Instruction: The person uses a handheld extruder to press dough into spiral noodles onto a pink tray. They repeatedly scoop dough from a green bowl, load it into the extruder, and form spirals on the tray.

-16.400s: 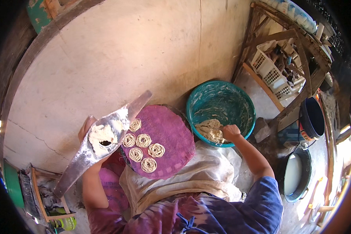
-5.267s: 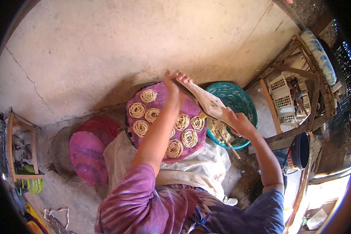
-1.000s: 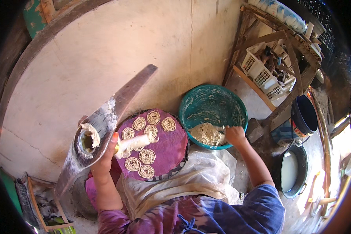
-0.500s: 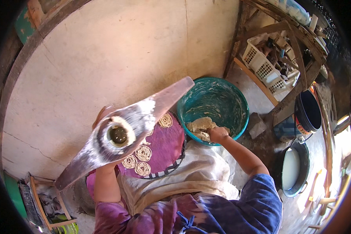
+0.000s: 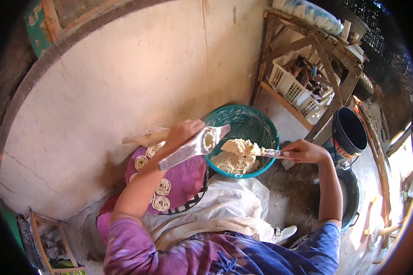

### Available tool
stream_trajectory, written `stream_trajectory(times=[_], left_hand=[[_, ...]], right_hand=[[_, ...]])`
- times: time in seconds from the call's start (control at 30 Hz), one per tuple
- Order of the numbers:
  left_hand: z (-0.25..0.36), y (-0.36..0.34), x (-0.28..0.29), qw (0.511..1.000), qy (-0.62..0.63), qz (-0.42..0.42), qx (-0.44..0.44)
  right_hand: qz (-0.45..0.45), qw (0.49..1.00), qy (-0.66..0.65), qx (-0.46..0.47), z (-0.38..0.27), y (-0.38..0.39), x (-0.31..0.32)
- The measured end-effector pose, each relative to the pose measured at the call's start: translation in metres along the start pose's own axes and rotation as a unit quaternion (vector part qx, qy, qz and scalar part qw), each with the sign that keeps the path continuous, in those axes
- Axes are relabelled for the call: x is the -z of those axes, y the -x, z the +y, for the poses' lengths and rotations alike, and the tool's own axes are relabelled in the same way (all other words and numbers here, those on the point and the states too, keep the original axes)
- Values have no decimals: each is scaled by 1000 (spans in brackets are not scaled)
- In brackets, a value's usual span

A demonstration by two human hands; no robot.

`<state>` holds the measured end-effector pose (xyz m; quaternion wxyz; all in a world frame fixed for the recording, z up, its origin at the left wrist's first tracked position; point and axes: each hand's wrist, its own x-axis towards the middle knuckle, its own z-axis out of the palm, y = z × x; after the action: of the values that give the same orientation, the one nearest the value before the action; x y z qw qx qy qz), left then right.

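My left hand (image 5: 184, 134) is closed around a wooden hand press (image 5: 188, 150) with long handles, its round opening tilted toward the basin. A second wooden bar (image 5: 147, 137) sticks out left of that hand. In my right hand (image 5: 303, 151) is the handle of a spoon (image 5: 273, 153). A lump of pale, crumbly dough (image 5: 239, 146) sits on the spoon, close to the press opening. Beneath it more dough (image 5: 234, 163) lies in the green basin (image 5: 276, 133). Below the press, several coiled nests of dough strands (image 5: 163, 186) rest on a purple cloth (image 5: 186, 183) over a round tray.
A pale wall (image 5: 110, 78) rises behind the tray and basin. At right stand a dark bucket (image 5: 350, 130) and a tub of whitish liquid (image 5: 349, 197). A white crate (image 5: 291, 87) sits in a wooden rack. A whitish cloth (image 5: 215, 206) covers my lap.
My left hand has turned the press and brought it right, near the basin. The right hand has lifted the spoon with dough up from the basin and moved to its right side.
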<state>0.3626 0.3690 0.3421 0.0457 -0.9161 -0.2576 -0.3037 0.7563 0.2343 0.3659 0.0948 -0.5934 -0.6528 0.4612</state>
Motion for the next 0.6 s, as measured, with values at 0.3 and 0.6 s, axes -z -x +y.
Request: stream_trajectory(times=[0.3,0.6], left_hand=[[47,-45,-40,997,72,9,26],[17,-27,-26,988,21,3,155]], right_hand=[[336,768,530,127,-108,12,-45],[457,742,485,76,-98,48,-61]])
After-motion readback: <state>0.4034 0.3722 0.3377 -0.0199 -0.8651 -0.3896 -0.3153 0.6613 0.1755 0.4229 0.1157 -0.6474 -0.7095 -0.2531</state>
